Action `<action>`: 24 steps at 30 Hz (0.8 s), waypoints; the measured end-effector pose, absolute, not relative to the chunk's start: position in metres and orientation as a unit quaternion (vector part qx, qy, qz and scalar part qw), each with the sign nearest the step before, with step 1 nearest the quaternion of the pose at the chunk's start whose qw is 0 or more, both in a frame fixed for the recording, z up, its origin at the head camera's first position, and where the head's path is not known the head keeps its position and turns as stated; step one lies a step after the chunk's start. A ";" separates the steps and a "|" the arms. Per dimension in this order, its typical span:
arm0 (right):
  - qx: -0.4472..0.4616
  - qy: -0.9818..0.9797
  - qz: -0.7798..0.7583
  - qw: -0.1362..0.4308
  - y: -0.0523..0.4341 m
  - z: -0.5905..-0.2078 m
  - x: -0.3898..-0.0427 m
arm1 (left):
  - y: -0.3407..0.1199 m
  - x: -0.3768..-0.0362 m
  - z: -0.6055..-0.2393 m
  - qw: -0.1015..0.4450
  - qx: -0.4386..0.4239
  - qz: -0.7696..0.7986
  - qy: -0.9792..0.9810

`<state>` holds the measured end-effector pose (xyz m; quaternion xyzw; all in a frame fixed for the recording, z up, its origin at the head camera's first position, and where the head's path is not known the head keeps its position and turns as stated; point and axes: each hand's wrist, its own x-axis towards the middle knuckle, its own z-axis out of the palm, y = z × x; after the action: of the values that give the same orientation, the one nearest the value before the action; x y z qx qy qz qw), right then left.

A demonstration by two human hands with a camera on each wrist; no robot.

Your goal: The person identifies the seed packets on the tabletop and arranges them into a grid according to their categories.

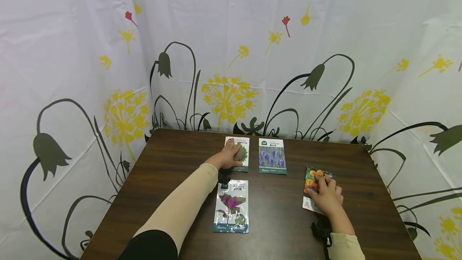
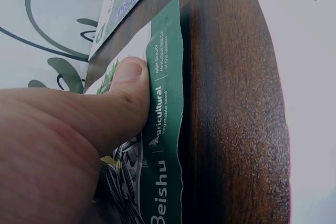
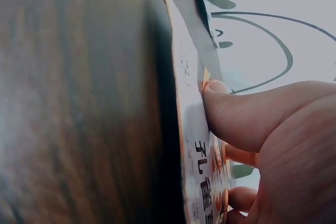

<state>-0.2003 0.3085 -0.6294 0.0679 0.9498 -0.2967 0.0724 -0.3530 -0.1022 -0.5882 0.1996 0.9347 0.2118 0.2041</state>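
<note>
- The left hand (image 1: 228, 156) covers most of the green seed packet (image 1: 243, 163).
- At four o'clock, the right hand (image 1: 327, 196) hides the orange packet's (image 1: 309, 183) lower half.
- Packet print is too small to read.

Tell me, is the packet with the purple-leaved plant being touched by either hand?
No. The purple-leaf packet lies alone; the left hand rests on another packet, the right hand on the orange-flower packet.

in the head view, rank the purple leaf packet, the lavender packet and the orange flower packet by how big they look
1. purple leaf seed packet, nearest the camera, so its lead may be perspective.
2. lavender seed packet.
3. orange flower seed packet, unsure: the right hand covers part of it.
</note>
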 end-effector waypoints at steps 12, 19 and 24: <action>0.061 0.951 -0.292 0.077 0.296 -0.631 -0.198 | -0.102 -0.353 -0.586 0.205 0.201 0.209 0.935; 0.049 0.955 -0.282 0.074 0.286 -0.632 -0.194 | -0.103 -0.354 -0.589 0.205 0.201 0.210 0.935; 0.045 0.957 -0.278 0.073 0.276 -0.634 -0.190 | -0.102 -0.354 -0.588 0.204 0.201 0.213 0.934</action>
<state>-0.1899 0.2757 -0.6336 0.0449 0.9569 -0.2777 0.0728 -0.3538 -0.1022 -0.5883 0.2013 0.9341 0.2131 0.2037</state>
